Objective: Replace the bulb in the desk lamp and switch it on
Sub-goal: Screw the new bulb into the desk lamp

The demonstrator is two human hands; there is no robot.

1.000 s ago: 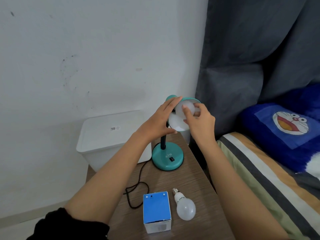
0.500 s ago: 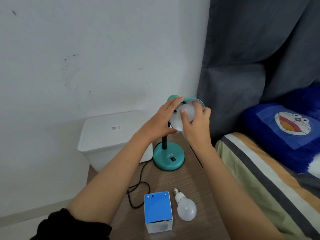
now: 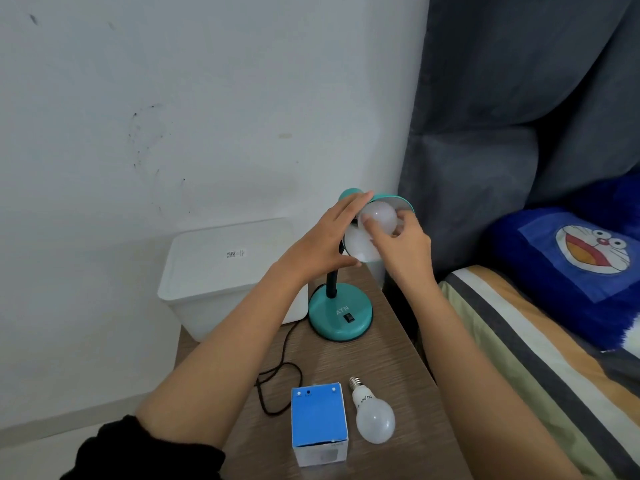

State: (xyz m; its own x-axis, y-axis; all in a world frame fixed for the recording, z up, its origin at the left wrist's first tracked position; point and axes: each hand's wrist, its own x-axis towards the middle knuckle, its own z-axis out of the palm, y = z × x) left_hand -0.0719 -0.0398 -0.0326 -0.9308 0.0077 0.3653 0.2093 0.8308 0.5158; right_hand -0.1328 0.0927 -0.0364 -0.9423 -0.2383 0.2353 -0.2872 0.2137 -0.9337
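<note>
A teal desk lamp stands on its round base (image 3: pixel 341 315) at the back of the wooden nightstand (image 3: pixel 388 368), its shade (image 3: pixel 398 201) tilted toward me. My left hand (image 3: pixel 323 242) grips the shade from the left. The fingers of my right hand (image 3: pixel 398 242) are closed around a white bulb (image 3: pixel 379 218) sitting in the shade. A second white bulb (image 3: pixel 374 415) lies on the nightstand near me, its screw cap pointing away. Left of it stands a blue and white bulb box (image 3: pixel 318 422). The base carries a black rocker switch (image 3: pixel 349 318). The lamp is unlit.
The lamp's black cord (image 3: pixel 277 382) loops over the nightstand's left side. A white lidded plastic bin (image 3: pixel 225 271) stands behind on the left against the white wall. To the right is a bed with a striped sheet (image 3: pixel 519 358), a blue cartoon pillow (image 3: pixel 581 265) and a grey headboard (image 3: pixel 485 168).
My right hand's fingers have shifted around the bulb in the shade, turning on it. My left hand stays on the shade. The bulb and box on the nightstand have not moved.
</note>
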